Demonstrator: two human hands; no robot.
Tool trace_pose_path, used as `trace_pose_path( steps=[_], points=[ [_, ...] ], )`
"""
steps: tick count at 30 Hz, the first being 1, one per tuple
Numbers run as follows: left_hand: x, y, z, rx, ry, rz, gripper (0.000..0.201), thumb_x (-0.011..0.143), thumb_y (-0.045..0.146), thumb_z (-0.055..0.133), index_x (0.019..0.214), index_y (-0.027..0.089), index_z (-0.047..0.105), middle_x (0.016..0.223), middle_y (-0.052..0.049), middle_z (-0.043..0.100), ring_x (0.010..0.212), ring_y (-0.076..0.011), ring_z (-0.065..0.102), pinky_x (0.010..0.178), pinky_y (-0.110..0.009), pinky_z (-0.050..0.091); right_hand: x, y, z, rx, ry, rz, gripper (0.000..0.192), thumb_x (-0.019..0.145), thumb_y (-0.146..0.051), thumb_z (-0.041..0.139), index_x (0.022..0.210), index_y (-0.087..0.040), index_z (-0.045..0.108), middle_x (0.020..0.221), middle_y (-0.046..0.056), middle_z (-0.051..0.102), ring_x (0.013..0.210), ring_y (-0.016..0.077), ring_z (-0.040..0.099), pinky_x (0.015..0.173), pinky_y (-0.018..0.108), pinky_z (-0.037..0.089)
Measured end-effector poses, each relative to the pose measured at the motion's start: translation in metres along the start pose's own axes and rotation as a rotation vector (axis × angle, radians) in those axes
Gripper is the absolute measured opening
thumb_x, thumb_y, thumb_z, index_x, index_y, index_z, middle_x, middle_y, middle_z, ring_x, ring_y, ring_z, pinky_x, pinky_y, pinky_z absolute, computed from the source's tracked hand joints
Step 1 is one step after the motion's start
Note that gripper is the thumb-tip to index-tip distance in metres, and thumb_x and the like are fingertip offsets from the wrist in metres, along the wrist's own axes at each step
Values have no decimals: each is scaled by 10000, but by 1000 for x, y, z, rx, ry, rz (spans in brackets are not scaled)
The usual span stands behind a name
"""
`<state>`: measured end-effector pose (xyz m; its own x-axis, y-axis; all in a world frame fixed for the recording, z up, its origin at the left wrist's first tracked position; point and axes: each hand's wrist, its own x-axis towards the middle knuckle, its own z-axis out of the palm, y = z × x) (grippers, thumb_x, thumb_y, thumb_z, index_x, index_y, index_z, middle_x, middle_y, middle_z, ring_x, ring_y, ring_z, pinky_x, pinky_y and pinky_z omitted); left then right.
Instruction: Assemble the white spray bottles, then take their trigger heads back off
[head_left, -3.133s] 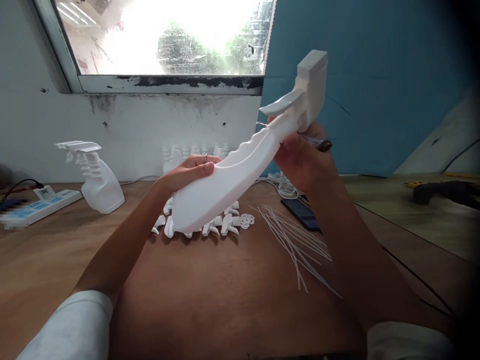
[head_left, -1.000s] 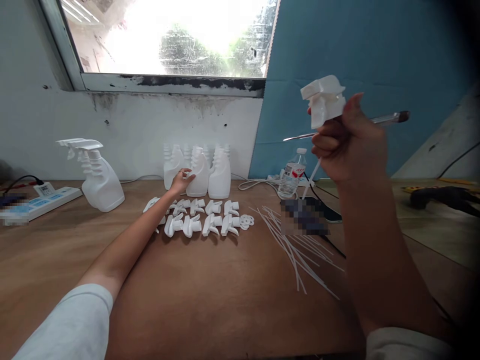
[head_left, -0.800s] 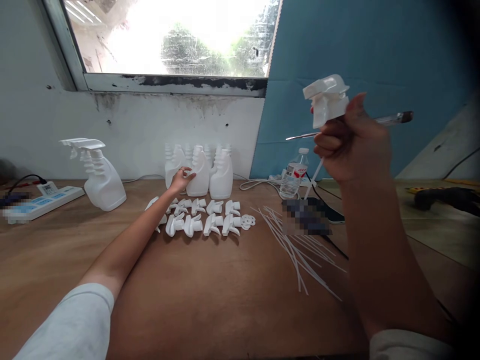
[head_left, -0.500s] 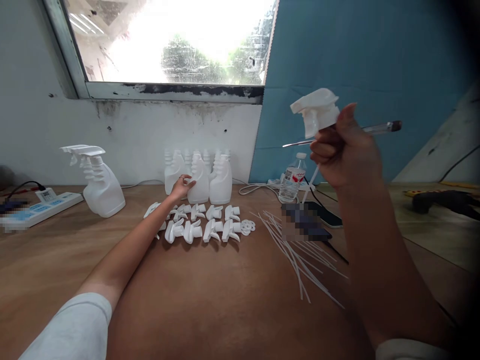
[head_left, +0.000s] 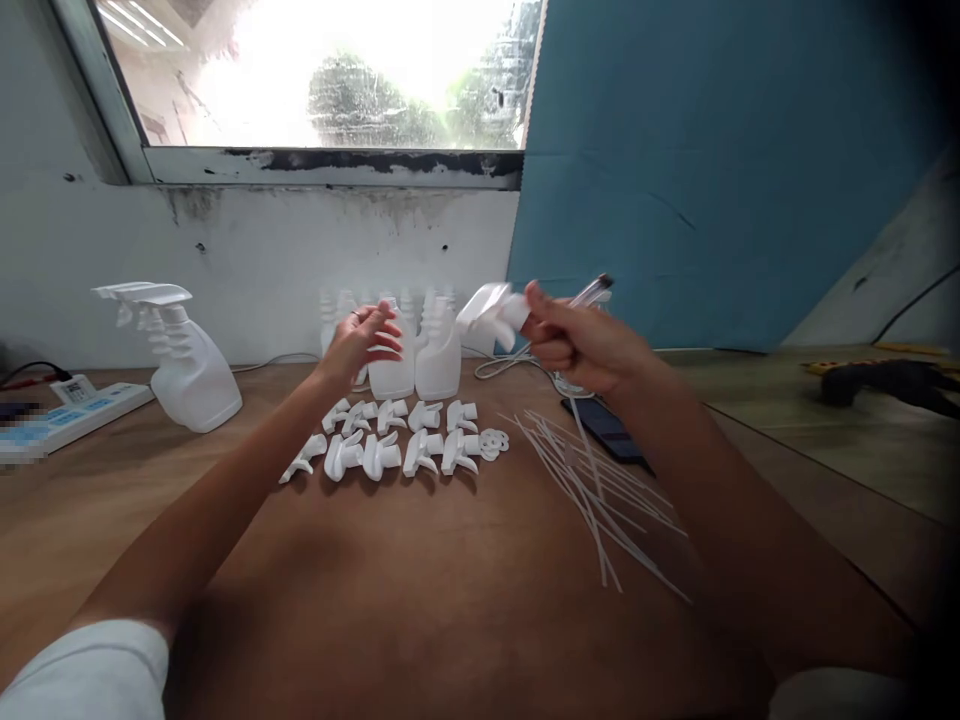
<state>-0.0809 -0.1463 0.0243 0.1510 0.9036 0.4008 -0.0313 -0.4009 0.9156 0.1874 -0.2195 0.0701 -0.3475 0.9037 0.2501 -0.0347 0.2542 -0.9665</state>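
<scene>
White spray head [head_left: 491,312], white bottles [head_left: 416,355], brown table [head_left: 450,580], blue wall panel [head_left: 712,170].

Single head camera, looking forward and down, close over wooden table [head_left: 450,580], facing window wall.

Nothing here can be read. The power strip [head_left: 71,402] at the bench's left edge carries a label, too blurred to make out.

Trigger heads [head_left: 397,445] lie before the bottles [head_left: 412,345]; tubes [head_left: 600,490] right, seemingly overlapping.
</scene>
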Motion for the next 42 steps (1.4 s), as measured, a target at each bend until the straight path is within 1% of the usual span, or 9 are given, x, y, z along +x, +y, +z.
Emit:
trace_pose_path(
  steps=[3, 7, 11, 14, 20, 26, 31, 34, 42],
  points=[
    [-53, 17, 31, -198, -398, -218, 579, 834, 665, 513, 1063, 135, 561, 919, -113, 647, 732, -223, 673, 656, -373, 570, -11, 29, 22, -30, -165, 283, 515, 706, -594, 732, 631, -179, 436, 501, -105, 261, 384, 9, 133, 347, 187, 67],
    [-105, 5, 52, -191, -422, -376, 494, 761, 456, 736, 1142, 228, 520, 962, -83, 670, 655, -187, 666, 607, -333, 557, -37, 51, 36, -173, -204, 408, 491, 673, -550, 771, 583, -161, 486, 447, -107, 250, 376, 8, 136, 363, 193, 64],
    [-128, -19, 51, -420, -451, -486, 450, 776, 304, 750, 1166, 216, 543, 1052, -101, 654, 802, -197, 659, 662, -323, 560, -48, 51, 18, -253, -219, 371, 456, 754, -579, 690, 863, -136, 669, 491, -82, 332, 405, 26, 241, 394, 188, 169],
    [-138, -38, 45, -605, -484, -543, 361, 794, 226, 713, 1126, 211, 572, 1009, -81, 652, 796, -186, 648, 698, -319, 543, -46, 57, -6, -281, -80, 318, 524, 806, -626, 603, 998, -142, 666, 620, -30, 458, 442, 38, 375, 411, 187, 246],
    [-142, -59, 38, -755, -505, -683, 191, 814, 289, 622, 949, 156, 596, 982, -98, 622, 743, -189, 619, 635, -305, 493, -36, 96, -43, -455, 268, 118, 550, 742, -686, 619, 854, -147, 627, 832, 104, 641, 633, 194, 640, 553, 300, 491],
    [-140, -57, 42, -729, -393, -715, 284, 845, 416, 611, 961, 157, 610, 812, -53, 579, 597, -126, 544, 567, -250, 444, -35, 101, -45, -564, 519, -91, 542, 785, -726, 526, 980, -220, 520, 1068, 93, 613, 702, 198, 662, 554, 281, 471],
    [-141, -62, 46, -687, -267, -676, 260, 804, 405, 668, 841, 164, 578, 720, -21, 547, 564, -112, 516, 511, -223, 418, -52, 80, -5, -218, 197, -54, 565, 830, -777, 357, 879, -229, 482, 651, -6, 558, 383, 113, 499, 360, 243, 333],
    [-141, -66, 49, -656, -222, -633, 257, 795, 390, 680, 816, 167, 554, 690, 0, 532, 539, -103, 506, 484, -213, 408, -66, 74, 24, -210, 4, -78, 392, 868, -587, 543, 812, -200, 512, 673, 17, 614, 476, 126, 560, 418, 240, 397],
    [-145, -63, 54, -528, -216, -566, 330, 769, 444, 696, 789, 175, 508, 623, 21, 516, 504, -97, 495, 467, -200, 414, -81, 81, 56, -637, -118, -215, 231, 933, -372, 500, 771, -215, 556, 652, -2, 603, 514, 105, 532, 508, 242, 408]
  ],
)
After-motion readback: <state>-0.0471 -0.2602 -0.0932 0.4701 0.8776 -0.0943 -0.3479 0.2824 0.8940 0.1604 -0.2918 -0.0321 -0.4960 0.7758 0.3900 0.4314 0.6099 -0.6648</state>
